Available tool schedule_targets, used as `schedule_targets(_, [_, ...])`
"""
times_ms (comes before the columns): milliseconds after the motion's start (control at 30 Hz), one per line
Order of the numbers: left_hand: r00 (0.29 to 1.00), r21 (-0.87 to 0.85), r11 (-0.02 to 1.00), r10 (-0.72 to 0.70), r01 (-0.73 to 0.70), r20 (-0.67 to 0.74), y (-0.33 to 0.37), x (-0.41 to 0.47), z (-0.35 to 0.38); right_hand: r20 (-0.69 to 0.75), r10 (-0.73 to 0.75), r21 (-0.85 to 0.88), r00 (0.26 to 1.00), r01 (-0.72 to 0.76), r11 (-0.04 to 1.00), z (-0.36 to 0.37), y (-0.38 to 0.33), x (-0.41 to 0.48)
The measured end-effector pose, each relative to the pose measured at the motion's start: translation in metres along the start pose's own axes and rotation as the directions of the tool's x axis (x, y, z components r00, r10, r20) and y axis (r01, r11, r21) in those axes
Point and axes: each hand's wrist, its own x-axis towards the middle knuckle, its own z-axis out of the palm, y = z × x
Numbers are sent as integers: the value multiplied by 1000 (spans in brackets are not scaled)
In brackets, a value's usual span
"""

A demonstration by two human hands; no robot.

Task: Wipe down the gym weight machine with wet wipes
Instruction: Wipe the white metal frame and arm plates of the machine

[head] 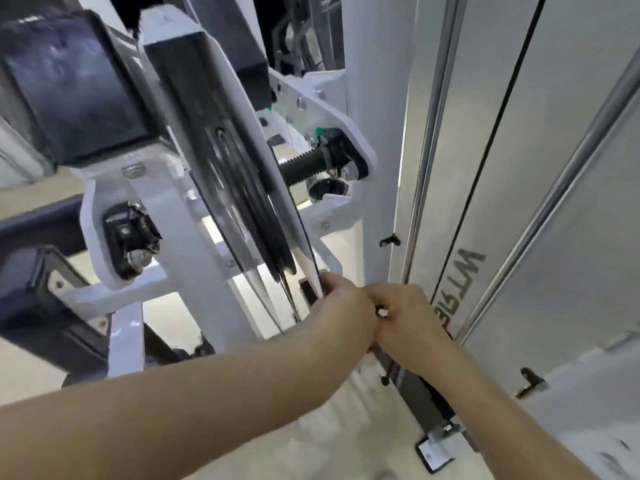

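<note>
Nearest the camera, two bare forearms reach forward and meet low in the middle of the view. The left hand (343, 306) has its fingers curled at the lower tip of the white cam plate (252, 133), apparently pinching that edge. The right hand (407, 318) touches it, fingers curled under, and a small white bit (382, 311) shows between them. Whether that bit is a wet wipe, and what the right hand grips, cannot be told; no wipe shows plainly. Beyond the hands the weight machine (367, 64) fills the view: a black pulley (242, 209) between its plates, a threaded stop (298, 169), a dark pad (69, 91) upper left, a pale shroud panel (519, 168) on the right. I judge the step to be wiping the cam's lower edge, or readying the wipe for it. The next move likely calls for a flat fold pressed on the plate and drawn up along it, fingers kept clear of the cable groove.
</note>
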Motion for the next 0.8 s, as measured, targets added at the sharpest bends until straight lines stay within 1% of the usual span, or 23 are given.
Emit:
schedule_targets(33, [996, 173, 983, 72, -63, -49, 4, 3, 7, -11, -8, -28, 1000, 8, 1000, 2, 7, 0])
schedule_targets(67, [991, 406, 904, 111, -134, 79, 4, 16, 19, -46, -37, -82, 998, 33, 996, 5, 14, 1])
schedule_targets(100, [1000, 479, 877, 29, -28, 5, -3, 6, 17, -96, -67, -139, 993, 53, 989, 12, 26, 3])
schedule_targets(133, [992, 335, 934, -114, 123, -47, 5, 4, 27, -161, -83, -183, 983, 53, 982, 20, 37, 4])
schedule_targets(167, [948, 122, 975, -142, 183, -286, 16, 17, 41, -221, -76, -199, 972, 31, 980, 30, 47, 7])
schedule_targets(200, [957, 32, 976, -206, 217, -206, 27, 32, 51, -262, -59, -189, 963, 9, 982, 40, 53, 9])
schedule_targets(233, [938, -106, 954, -295, 280, -179, 33, 32, 55, -269, -33, -139, 963, -5, 990, 49, 57, 12])
schedule_targets(267, [879, -304, 867, -453, 395, -150, 35, 35, 70, -259, -1, -69, 966, -17, 997, 55, 57, 14])
schedule_targets(300, [828, -426, 791, -540, 439, -149, 36, 38, 83, -248, 25, -4, 968, -27, 1000, 60, 58, 17])
schedule_targets(367, [806, -434, 799, -545, 416, -231, 40, 48, 119, -240, 65, 33, 969, -58, 998, 67, 63, 20])
schedule_targets(400, [814, -436, 803, -535, 407, -225, 44, 44, 129, -234, 73, 30, 969, -68, 997, 69, 65, 19])
schedule_targets(433, [788, -421, 808, -548, 412, -281, 45, 40, 139, -207, 80, 36, 975, -74, 997, 71, 66, 17])
schedule_targets(500, [773, -419, 822, -536, 385, -341, 49, 36, 155, -82, 101, 83, 992, -94, 992, 73, 65, 6])
schedule_targets(567, [749, -514, 766, -585, 386, -309, 52, 31, 157, 48, 149, 111, 988, -153, 982, 77, 57, -7])
schedule_targets(600, [729, -531, 757, -600, 382, -331, 54, 30, 161, 60, 187, 89, 981, -191, 977, 81, 53, -12])
schedule_targets(633, [700, -545, 745, -621, 386, -353, 54, 27, 164, 35, 218, 44, 975, -219, 975, 85, 48, -13])
schedule_targets(700, [695, -558, 735, -629, 386, -348, 54, 20, 169, -50, 259, -102, 965, -262, 959, 92, 38, -6])
schedule_targets(733, [693, -564, 735, -628, 377, -355, 55, 19, 169, -81, 247, -175, 966, -258, 950, 93, 35, 1])
schedule_targets(767, [689, -568, 730, -633, 379, -353, 56, 21, 168, -77, 231, -228, 970, -243, 943, 93, 35, 6])
schedule_targets(800, [701, -570, 720, -637, 395, -319, 57, 24, 164, -39, 227, -250, 973, -230, 940, 91, 37, 10])
